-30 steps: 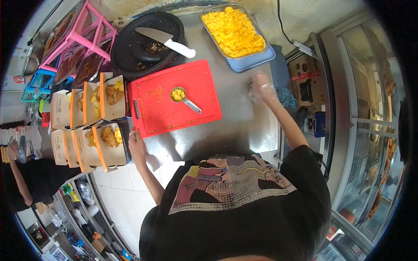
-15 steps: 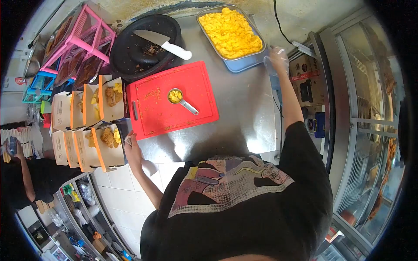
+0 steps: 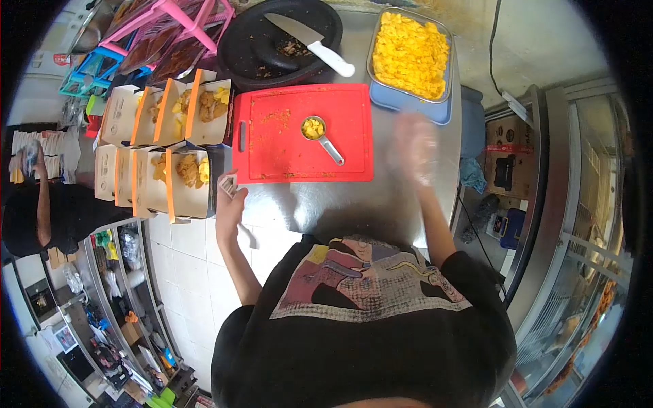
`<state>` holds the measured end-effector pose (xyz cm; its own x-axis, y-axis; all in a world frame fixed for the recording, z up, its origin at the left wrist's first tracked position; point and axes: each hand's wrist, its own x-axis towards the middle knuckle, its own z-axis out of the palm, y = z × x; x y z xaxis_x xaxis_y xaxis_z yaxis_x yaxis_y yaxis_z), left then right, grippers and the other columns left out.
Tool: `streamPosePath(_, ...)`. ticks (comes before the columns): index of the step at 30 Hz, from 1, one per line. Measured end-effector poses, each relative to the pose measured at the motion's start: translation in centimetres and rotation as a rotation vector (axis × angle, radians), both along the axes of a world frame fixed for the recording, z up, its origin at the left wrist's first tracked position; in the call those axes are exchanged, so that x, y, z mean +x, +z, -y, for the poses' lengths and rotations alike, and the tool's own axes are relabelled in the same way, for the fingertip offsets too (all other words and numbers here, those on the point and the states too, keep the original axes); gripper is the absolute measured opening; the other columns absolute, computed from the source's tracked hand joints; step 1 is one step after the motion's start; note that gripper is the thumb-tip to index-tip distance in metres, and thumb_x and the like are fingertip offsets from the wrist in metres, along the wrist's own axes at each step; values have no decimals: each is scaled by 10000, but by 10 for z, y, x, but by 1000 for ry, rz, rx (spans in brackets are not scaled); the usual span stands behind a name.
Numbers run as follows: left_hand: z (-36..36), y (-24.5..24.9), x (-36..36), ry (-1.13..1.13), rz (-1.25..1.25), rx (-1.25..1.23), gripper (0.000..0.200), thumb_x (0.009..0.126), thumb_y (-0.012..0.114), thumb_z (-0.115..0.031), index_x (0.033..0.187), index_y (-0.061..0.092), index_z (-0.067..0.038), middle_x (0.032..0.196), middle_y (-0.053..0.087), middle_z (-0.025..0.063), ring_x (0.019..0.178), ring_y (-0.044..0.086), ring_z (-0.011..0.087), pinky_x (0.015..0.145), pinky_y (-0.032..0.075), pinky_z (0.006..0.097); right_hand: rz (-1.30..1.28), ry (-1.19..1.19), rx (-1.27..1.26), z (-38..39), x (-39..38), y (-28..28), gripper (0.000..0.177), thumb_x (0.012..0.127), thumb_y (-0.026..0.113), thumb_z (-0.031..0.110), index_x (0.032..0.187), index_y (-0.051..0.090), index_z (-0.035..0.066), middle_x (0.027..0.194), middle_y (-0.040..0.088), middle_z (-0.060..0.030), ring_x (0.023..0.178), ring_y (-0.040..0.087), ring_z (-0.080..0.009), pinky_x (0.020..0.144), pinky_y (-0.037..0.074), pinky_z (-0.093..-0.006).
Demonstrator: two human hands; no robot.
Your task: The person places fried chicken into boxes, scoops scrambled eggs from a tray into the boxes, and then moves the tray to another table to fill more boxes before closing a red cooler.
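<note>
My left hand (image 3: pixel 230 207) is closed on a small white printed slip (image 3: pixel 228 182), beside the near left corner of the red cutting board (image 3: pixel 292 160). Over the steel counter, right of the board, my right hand (image 3: pixel 416 146) wears a clear plastic glove and is smeared by motion. A metal measuring scoop (image 3: pixel 330 150) holding yellow egg pieces lies on the board. Behind the right hand, a metal tray (image 3: pixel 373 73) heaped with scrambled egg (image 3: pixel 411 54) rests on a blue container (image 3: pixel 401 107). Open food boxes (image 3: pixel 178 194) with fried chicken and egg stand left of my left hand.
A knife (image 3: pixel 326 56) with a white handle lies across a black stone mortar (image 3: pixel 235 47) behind the board. Pink and blue racks (image 3: pixel 190 20) stand at the far left. A glass cabinet (image 3: pixel 578 204) is on the right. Another person (image 3: pixel 54 211) works at the left.
My right hand has come from the counter's right edge in over the counter, toward the board. My left hand stays near the boxes and board. The camera view has shifted.
</note>
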<state>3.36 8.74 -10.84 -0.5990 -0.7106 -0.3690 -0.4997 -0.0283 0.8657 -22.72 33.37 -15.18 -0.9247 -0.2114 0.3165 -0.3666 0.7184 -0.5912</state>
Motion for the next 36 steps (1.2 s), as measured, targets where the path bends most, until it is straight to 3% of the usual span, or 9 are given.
streamPosePath(4,-8,10,-22,163,-81,191,421,737,475,-31,1158,462,-48,830,440,-9,610,387,57,545,342,187,46,592,243,68,50,3,338,764,579,343,652,581,24,616,527,-139,663,551,-292,624,455,-383)
streamPosePath(9,-17,32,-44,65,-247,223,363,758,470,-64,1119,481,-30,916,535,55,652,431,84,574,371,213,107,743,50,83,33,-38,286,799,543,321,771,612,45,717,564,-137,731,553,-255,670,458,-349)
streamPosePath(11,-21,31,-54,-35,-352,299,349,771,449,-51,1118,477,-29,948,548,73,659,459,86,571,384,224,709,764,-127,68,14,-37,277,829,516,323,886,617,71,844,591,-130,804,551,-236,730,453,-337)
streamPosePath(13,-28,28,-75,-102,-346,311,340,810,435,-93,1140,480,-23,960,553,80,643,475,82,589,407,221,960,596,-584,35,4,-23,260,847,543,266,1062,524,121,946,548,4,863,496,-97,712,412,-272)
streamPosePath(16,-50,21,-125,-312,-286,504,369,856,438,-210,1164,484,-12,993,568,69,643,486,85,654,448,237,302,498,63,0,-70,-16,247,892,457,299,974,562,92,849,627,-63,709,589,-180,585,448,-312)
streamPosePath(18,-63,-4,-167,-425,-305,744,405,863,450,-250,1194,458,-16,1104,539,80,621,490,87,668,468,258,175,334,421,16,-95,34,267,856,465,294,814,566,50,783,605,-163,670,584,-318,586,466,-386)
streamPosePath(21,-83,-51,-236,-273,-371,994,393,857,468,-239,1184,436,-22,1116,546,92,580,487,103,654,487,302,-332,335,387,22,-140,-19,216,829,469,209,723,557,43,616,579,-137,525,559,-330,478,445,-414)
streamPosePath(24,-85,-75,-281,-53,-337,1117,228,851,482,-229,992,475,-49,788,527,38,543,472,131,632,491,338,-266,449,513,38,-122,16,147,777,484,162,735,561,44,647,591,-136,565,583,-310,485,446,-423)
streamPosePath(36,-100,-89,-281,-64,-635,1230,153,903,371,-217,873,454,-92,740,467,-20,460,377,74,586,459,272,-288,596,542,30,-98,-3,147,724,514,172,807,543,54,633,580,-105,550,589,-274,446,446,-371)
